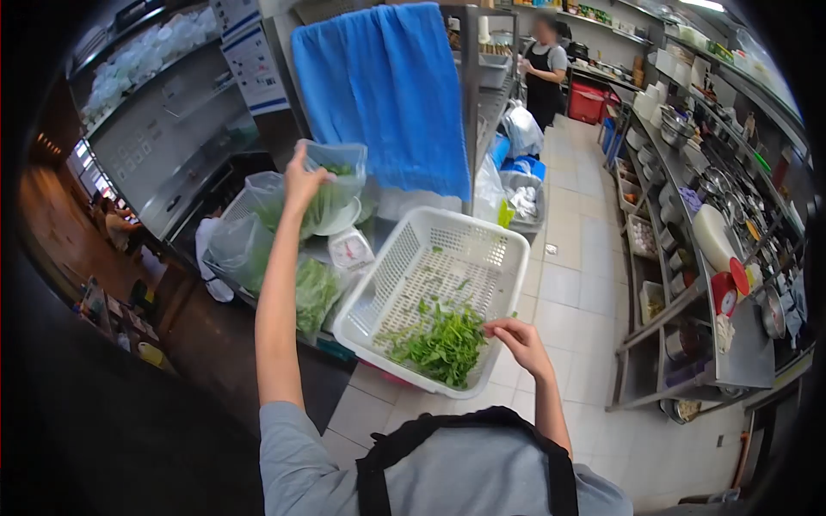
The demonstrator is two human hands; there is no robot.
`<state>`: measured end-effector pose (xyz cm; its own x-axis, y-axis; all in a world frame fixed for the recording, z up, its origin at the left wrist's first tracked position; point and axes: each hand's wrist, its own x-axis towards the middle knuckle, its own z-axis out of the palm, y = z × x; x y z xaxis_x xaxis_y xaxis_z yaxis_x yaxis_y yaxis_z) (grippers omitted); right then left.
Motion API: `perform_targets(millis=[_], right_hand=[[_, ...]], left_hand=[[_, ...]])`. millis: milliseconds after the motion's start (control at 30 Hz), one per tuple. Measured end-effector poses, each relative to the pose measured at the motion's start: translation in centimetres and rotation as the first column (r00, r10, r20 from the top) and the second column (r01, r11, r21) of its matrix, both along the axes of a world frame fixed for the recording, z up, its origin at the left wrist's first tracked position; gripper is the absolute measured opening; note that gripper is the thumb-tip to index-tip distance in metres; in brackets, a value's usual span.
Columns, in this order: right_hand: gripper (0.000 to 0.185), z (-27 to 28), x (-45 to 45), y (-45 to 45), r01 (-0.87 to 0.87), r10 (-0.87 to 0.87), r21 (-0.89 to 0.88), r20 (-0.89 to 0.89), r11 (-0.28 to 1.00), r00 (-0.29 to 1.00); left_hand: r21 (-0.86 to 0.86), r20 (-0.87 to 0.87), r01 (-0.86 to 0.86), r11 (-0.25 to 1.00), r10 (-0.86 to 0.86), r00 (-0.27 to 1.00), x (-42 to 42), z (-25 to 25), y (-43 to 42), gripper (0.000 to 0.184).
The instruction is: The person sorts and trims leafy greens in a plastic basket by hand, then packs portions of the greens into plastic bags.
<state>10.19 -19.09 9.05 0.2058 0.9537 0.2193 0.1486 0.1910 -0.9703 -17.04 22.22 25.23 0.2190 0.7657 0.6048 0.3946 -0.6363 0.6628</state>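
My left hand (306,182) is closed on the upper edge of a clear plastic bag (346,156) with leafy greens inside. The bag is over the pan of a small white dial scale (350,249). Loose leafy greens (447,344) lie heaped at the near end of a white perforated plastic basket (513,258), with a few scraps scattered over its bottom. At the basket's right rim, my right hand (522,346) has its fingertips pinched together beside the heap. Whatever is between those fingertips is too small to make out.
More bagged greens (317,292) surround the scale on the left. A blue towel (383,95) hangs behind the basket. Metal shelving (667,284) with bowls and containers lines the right side. Farther down the tiled aisle (572,249), another person (544,73) in a dark apron stands.
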Motion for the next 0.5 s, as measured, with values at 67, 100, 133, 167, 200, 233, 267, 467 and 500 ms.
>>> perform_targets(millis=[67,100,133,167,200,233,267,467,500], right_hand=[[0.016,-0.4,0.5,0.0,0.033,-0.033,0.0,-0.044,0.999,0.998],[0.016,-0.7,0.6,-0.1,0.05,-0.05,-0.011,-0.067,0.999,0.996],[0.016,-1.1,0.7,-0.1,0.101,-0.101,-0.006,-0.03,0.995,0.994],[0.016,-1.4,0.8,-0.1,0.155,-0.155,0.002,0.009,0.988,0.988],[0.015,-1.5,0.9,0.0,0.211,-0.211,0.007,0.049,0.977,0.976],[0.021,-1.5,0.9,0.2,0.272,-0.276,0.043,0.16,0.961,0.948],[0.03,-1.7,1.0,0.4,0.329,-0.34,0.084,0.266,0.94,0.902],[0.09,-5.2,-0.3,1.1,0.489,-0.486,0.04,0.2,0.871,0.851],[0.094,-7.0,-0.5,1.3,0.483,-0.48,0.02,0.154,0.875,0.864]], left_hand=[[-0.162,0.423,0.201,0.966,-0.116,0.899,-2.1,5.5,-3.4,0.071],[-0.121,0.561,0.301,0.946,-0.185,0.807,-3.7,6.5,-3.1,0.064],[-0.059,0.683,0.396,0.916,-0.252,0.686,-5.1,7.8,-2.9,0.057],[0.024,0.743,0.458,0.888,-0.323,0.587,-6.4,8.7,-3.0,0.041],[0.072,0.783,0.489,0.869,-0.353,0.512,-7.5,9.6,-3.8,0.026],[0.093,0.819,0.502,0.86,-0.352,0.453,-8.4,10.2,-4.8,0.022],[0.111,0.852,0.514,0.851,-0.348,0.391,-9.3,10.6,-5.8,0.019],[-0.031,0.815,0.549,0.835,-0.297,0.498,-10.9,9.3,-15.8,0.041],[-0.057,0.794,0.562,0.825,-0.303,0.527,-11.2,8.9,-17.5,0.045]])
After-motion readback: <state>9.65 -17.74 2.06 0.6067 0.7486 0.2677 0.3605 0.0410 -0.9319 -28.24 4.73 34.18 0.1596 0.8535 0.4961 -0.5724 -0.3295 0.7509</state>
